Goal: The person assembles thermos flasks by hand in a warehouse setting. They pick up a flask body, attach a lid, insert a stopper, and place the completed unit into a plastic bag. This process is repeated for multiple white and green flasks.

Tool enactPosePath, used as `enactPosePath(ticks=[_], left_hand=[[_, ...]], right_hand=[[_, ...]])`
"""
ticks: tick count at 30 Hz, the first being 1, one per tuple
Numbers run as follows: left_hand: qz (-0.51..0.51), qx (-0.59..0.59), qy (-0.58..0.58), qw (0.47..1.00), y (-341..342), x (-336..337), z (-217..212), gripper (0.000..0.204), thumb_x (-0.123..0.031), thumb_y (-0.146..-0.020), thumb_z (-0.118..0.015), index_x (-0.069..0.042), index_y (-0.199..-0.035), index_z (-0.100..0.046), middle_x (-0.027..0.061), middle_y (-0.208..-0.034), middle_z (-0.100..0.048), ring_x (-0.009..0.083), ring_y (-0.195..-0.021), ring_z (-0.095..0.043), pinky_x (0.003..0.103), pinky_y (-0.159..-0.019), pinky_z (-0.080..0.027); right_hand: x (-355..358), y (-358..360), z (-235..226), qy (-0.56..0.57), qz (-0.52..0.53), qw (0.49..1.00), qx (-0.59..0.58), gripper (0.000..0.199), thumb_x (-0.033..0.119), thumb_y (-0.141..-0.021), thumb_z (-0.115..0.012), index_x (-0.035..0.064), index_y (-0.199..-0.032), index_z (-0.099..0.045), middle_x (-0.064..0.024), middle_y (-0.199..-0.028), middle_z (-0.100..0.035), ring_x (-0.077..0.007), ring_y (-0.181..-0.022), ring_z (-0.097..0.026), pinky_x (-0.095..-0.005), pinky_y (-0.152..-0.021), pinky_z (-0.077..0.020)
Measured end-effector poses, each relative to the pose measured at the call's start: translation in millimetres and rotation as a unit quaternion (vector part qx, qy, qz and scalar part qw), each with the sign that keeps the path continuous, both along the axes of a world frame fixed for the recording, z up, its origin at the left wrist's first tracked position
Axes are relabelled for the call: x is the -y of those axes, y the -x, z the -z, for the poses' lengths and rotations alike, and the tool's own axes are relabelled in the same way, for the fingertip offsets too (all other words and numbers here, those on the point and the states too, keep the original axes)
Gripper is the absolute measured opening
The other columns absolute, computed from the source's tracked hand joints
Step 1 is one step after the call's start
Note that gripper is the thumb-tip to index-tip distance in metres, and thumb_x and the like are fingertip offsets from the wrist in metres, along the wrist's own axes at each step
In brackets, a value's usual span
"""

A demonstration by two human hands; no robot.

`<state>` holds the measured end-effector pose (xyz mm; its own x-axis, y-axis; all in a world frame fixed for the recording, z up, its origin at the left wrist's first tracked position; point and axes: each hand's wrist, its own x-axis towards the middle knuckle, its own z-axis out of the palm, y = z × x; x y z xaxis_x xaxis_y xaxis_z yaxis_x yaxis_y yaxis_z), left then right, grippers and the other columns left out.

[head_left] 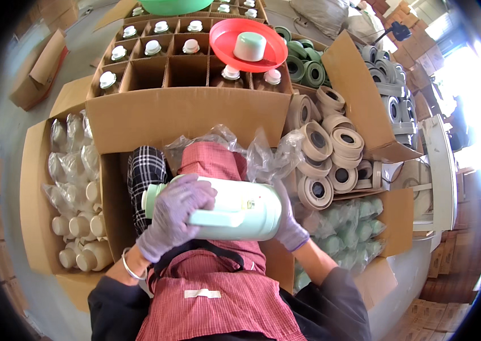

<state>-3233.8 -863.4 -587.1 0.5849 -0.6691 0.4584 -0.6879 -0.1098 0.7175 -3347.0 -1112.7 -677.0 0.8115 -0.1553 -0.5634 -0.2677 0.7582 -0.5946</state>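
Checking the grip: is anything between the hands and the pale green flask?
Nothing visible. The left hand lies on the flask over its handle, and the right hand presses its base end. Both wear thin purple gloves.

Grey concrete floor (76, 54); white shelf unit (442, 170) right; bright daylight beyond.

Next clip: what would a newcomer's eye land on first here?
A pale green flask lies sideways in the middle, gripped by the gloved left hand on top and the gloved right hand at its base. Above it, a red plate rests on a divided carton of bottles.
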Motion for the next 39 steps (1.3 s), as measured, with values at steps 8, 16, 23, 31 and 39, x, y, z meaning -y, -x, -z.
enactPosePath(ticks=[8,16,23,31,39], left_hand=[[-0.044,-0.573,0.035,0.818,-15.1,-43.5,41.0,0.031,-0.024,-0.097,-0.053,0.001,-0.098,-0.071,0.0058,-0.088,-0.07,0.0105,-0.079,-0.065,0.026,-0.075,-0.052],[-0.083,0.128,-0.036,0.988,-18.3,-21.0,-27.3,0.01,-0.007,-0.076,-0.062,-0.007,-0.086,-0.065,0.0082,-0.09,-0.071,0.0264,-0.092,-0.069,0.043,-0.1,-0.048],[-0.11,-0.161,0.075,0.978,-56.4,-52.0,-10.9,0.009,-0.009,-0.084,-0.067,-0.001,-0.088,-0.07,0.0084,-0.09,-0.072,0.0194,-0.085,-0.069,0.034,-0.087,-0.054],[-0.232,-0.288,0.116,0.922,-64.7,-56.2,-16.3,0.018,0.002,-0.079,-0.059,0.006,-0.094,-0.069,0.0081,-0.09,-0.073,0.0135,-0.085,-0.065,0.028,-0.084,-0.051],[-0.295,-0.342,0.225,0.863,-86.2,-83.3,13.9,0.017,0.001,-0.085,-0.062,0.007,-0.1,-0.067,0.0118,-0.1,-0.071,0.0167,-0.092,-0.066,0.03,-0.087,-0.052]], right_hand=[[-9.0,-22.2,-102.6,0.453,-0.247,0.768,0.38,0.092,0.068,-0.083,-0.051,0.0032,-0.146,-0.036,-0.0248,-0.153,-0.024,-0.0398,-0.142,-0.023,-0.0519,-0.117,-0.0121],[-34.8,-39.6,4.4,-0.062,0.003,0.993,0.096,0.061,0.051,-0.096,-0.044,0.012,-0.143,-0.041,-0.0144,-0.136,-0.054,-0.0307,-0.118,-0.059,-0.0473,-0.1,-0.0494],[-15.0,-80.8,-37.5,0.377,-0.121,0.9,0.18,0.089,0.07,-0.089,-0.043,0.0026,-0.147,-0.035,-0.0193,-0.151,-0.035,-0.0348,-0.139,-0.035,-0.0501,-0.113,-0.0298],[-41.6,-118.5,-99.5,0.345,-0.159,0.856,0.35,0.063,0.035,-0.079,-0.057,0.0048,-0.133,-0.046,-0.0161,-0.141,-0.035,-0.0304,-0.138,-0.03,-0.0424,-0.115,-0.0207],[-38.1,-198.3,-107.6,0.437,-0.214,0.78,0.394,0.063,0.037,-0.084,-0.063,0.0044,-0.135,-0.047,-0.0193,-0.141,-0.039,-0.0346,-0.136,-0.035,-0.0454,-0.115,-0.0255]])
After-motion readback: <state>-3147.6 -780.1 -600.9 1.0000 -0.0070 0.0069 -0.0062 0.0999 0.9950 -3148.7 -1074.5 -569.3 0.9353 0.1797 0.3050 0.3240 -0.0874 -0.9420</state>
